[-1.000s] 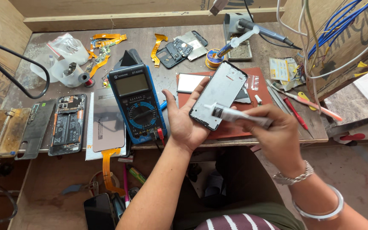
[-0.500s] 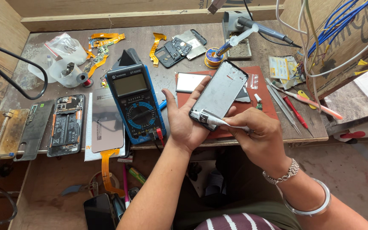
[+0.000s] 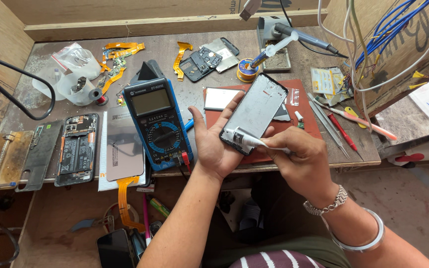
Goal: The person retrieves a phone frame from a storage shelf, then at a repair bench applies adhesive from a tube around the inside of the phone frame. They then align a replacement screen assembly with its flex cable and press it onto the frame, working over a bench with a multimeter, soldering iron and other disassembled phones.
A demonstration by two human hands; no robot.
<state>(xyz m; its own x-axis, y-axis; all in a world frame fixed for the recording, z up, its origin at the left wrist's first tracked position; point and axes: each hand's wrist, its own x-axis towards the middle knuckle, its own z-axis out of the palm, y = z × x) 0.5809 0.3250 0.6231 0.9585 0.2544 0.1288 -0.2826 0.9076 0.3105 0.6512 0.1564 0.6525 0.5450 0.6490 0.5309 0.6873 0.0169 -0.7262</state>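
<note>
Phone frame (image 3: 260, 110), dark, screen-less, tilted, held above front edge of tabletop (image 3: 65, 54), over a red mat (image 3: 310, 124). Left hand (image 3: 213, 144) cups it from below-left: palm under lower edge, thumb up along left side, fingers behind, partly hidden. Right hand (image 3: 301, 161) is closed around a white glue tube (image 3: 247, 139), pinched btw thumb and fingers; nozzle tip touches frame's lower-left corner. Bracelet + bangle on right wrist.

Around: blue multimeter (image 3: 158, 122) just left of the left hand, propped upright-ish, red probe plug at its base near the wrist. Left of that, display panel (image 3: 124, 149) w/ orange flex hanging over the edge, then an opened phone body (image 3: 77, 149) showing battery and board, a dark back cover (image 3: 40, 155), metal clamp jig (image 3: 3, 160) at far left. Behind frame: small white-edged panel (image 3: 220, 98) on mat, solder spool (image 3: 246, 69), syringe (image 3: 271, 51) leaning on it, soldering iron (image 3: 304, 38) in stand. Back left: plastic bags (image 3: 73, 74), orange flex cables (image 3: 120, 59), black midframe pieces (image 3: 202, 62). Right of mat: tweezers (image 3: 329, 126), red-handled tool (image 3: 343, 131), pink-handled tool (image 3: 361, 121), all near but clear of the hands. Black cable loops over far-left side; white and blue wires (image 3: 378, 34) hang at right. Nothing btw hands and frame.
</note>
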